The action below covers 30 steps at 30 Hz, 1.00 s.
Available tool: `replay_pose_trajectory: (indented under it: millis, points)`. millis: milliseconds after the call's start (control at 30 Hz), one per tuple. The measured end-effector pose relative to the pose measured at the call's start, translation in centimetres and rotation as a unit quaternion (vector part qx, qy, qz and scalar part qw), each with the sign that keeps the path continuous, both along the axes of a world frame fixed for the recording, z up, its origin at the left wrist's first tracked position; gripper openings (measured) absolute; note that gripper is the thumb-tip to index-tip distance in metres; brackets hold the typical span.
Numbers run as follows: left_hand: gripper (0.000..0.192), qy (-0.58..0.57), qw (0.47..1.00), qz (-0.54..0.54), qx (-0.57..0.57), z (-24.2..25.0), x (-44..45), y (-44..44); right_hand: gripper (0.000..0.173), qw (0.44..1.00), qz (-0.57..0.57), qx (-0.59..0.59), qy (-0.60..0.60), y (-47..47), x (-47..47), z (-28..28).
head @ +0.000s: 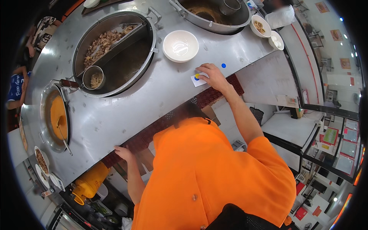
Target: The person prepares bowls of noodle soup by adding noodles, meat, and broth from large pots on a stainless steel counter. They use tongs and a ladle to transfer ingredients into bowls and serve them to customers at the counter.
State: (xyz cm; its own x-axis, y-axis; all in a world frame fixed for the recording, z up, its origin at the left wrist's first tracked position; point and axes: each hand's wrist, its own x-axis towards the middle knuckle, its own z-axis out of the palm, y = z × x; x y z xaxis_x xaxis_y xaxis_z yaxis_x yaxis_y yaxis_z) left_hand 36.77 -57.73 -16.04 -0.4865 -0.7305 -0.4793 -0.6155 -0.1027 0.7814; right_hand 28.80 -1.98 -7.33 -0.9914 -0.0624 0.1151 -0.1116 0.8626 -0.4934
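My right hand is over the front edge of the steel counter. Its thumb and fingertips close around a small yellow disc. A blue disc, partly covered, sits against the yellow one on a white paper slip. Another blue disc lies on the counter just beyond this hand. My left hand rests at the counter's front edge, lower left; whether its fingers grip the edge is unclear. Stacked white bowls stand a little behind the slip.
A divided pot holds chopped meat, dark broth and a ladle. A pan of orange sauce sits at left, another large pot at the back. Food bowls line the right corner. A yellow gas cylinder stands below.
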Motion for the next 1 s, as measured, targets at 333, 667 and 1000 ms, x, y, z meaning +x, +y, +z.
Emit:
replay_pose_trajectory:
  millis: [333, 667, 1000]
  points:
    - [0.036, 0.232, 0.938, -0.186, -0.180, 9.6, 2.3, 12.5, 0.024, 0.992, 0.103, 0.059, -0.039, 0.2, -0.3, -1.3]
    - [0.034, 0.266, 0.840, -0.468, -0.068, 10.4, -6.1, 31.7, 0.032, 0.969, 0.194, 0.118, -0.100, 0.9, -2.3, -0.5]
    - [0.033, 0.159, 0.900, -0.365, -0.178, 8.7, -3.8, 41.8, 0.029, 0.920, 0.257, -0.239, -0.175, 7.2, -2.4, -0.9]
